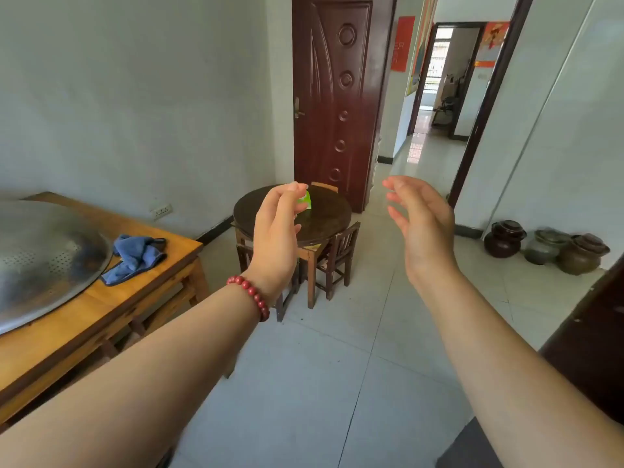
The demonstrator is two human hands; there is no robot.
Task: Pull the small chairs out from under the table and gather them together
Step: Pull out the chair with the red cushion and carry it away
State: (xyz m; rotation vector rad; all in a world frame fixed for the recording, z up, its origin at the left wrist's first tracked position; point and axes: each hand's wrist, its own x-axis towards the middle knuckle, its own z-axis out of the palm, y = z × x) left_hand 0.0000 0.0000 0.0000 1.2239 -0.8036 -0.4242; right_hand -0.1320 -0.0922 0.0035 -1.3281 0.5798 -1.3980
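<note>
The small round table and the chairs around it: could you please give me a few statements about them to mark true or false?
1. Both hands, left hand and right hand, are empty. True.
2. The chair on the right stands pulled away from the round table. False: it is tucked against the table.
3. Something green sits on the table. True.
4. The clay jars stand under the table. False: they stand along the right wall.

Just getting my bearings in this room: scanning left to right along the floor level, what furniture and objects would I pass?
Long yellow wooden table with blue cloth → small round dark table → small dark wooden chair → three brown clay jars.
</note>
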